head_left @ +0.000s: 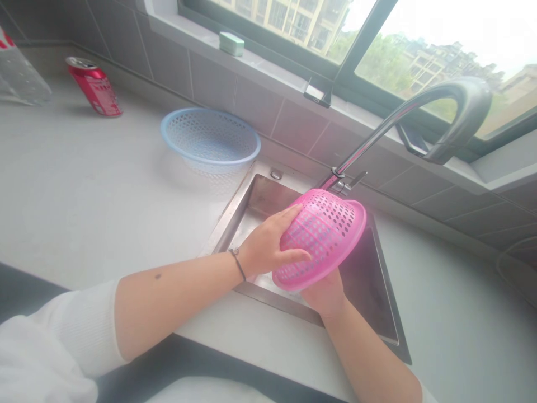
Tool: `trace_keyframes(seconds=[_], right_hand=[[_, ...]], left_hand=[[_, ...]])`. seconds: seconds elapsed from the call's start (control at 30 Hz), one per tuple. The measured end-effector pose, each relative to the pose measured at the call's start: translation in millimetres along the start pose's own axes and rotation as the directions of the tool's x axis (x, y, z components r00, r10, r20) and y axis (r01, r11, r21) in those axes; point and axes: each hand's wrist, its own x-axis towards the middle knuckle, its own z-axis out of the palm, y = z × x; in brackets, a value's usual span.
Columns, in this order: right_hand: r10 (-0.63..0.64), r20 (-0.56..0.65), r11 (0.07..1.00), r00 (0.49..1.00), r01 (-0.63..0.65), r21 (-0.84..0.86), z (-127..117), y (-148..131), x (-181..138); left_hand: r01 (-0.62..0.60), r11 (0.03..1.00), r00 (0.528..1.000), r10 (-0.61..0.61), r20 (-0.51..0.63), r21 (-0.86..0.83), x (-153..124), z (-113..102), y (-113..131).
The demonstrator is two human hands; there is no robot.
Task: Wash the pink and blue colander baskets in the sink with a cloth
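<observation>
A pink perforated plastic basket [321, 238] is tilted over a stainless steel sink [235, 224], its outer side facing up toward me. My left hand [268, 246] lies across its side with the fingers spread, and a thin dark bracelet circles that wrist. My right hand [325, 294] grips the basket from below, partly hidden behind its rim. A curved steel faucet [419, 112] arches over the sink, its lower stem just behind the basket. No running water shows.
A blue perforated basket [210, 137] sits on the pale countertop [104, 184] beside the sink. Farther left lie a red drink can [94, 87] on its side and a clear plastic item [20, 73]. A pale green soap box [231, 43] stands on the tiled backsplash's window ledge [268, 73].
</observation>
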Motion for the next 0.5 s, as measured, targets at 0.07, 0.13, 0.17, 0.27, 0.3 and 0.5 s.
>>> trace_keyframes(seconds=[0.07, 0.13, 0.17, 0.27, 0.3, 0.5], right_hand=[[0.019, 0.000, 1.000, 1.000, -0.019, 0.014, -2, -3, 2], [0.020, -0.005, 0.999, 1.000, -0.020, 0.049, -4, -9, 4], [0.007, -0.011, 0.998, 1.000, -0.006, 0.066, -5, -13, 4], [-0.041, -0.042, 0.995, 0.998, 0.044, 0.088, -6, -20, 4], [-0.042, -0.054, 0.995, 0.998, 0.047, 0.089, -6, -20, 4], [0.006, -0.033, 0.999, 0.999, -0.004, 0.046, -3, -5, 1]], left_hand=[[-0.002, 1.000, 1.000, 0.001, 0.004, 0.016, 0, 0, -1], [-0.040, 0.998, 0.999, 0.039, 0.029, 0.039, 0, 2, -3], [-0.066, 0.997, 0.997, 0.063, 0.048, 0.049, 0, 3, -5], [-0.117, 0.991, 0.989, 0.111, 0.102, 0.061, -1, 6, -8], [-0.121, 0.991, 0.988, 0.113, 0.108, 0.065, -2, 6, -9], [-0.051, 0.997, 0.998, 0.049, 0.041, 0.052, -3, 3, -6]])
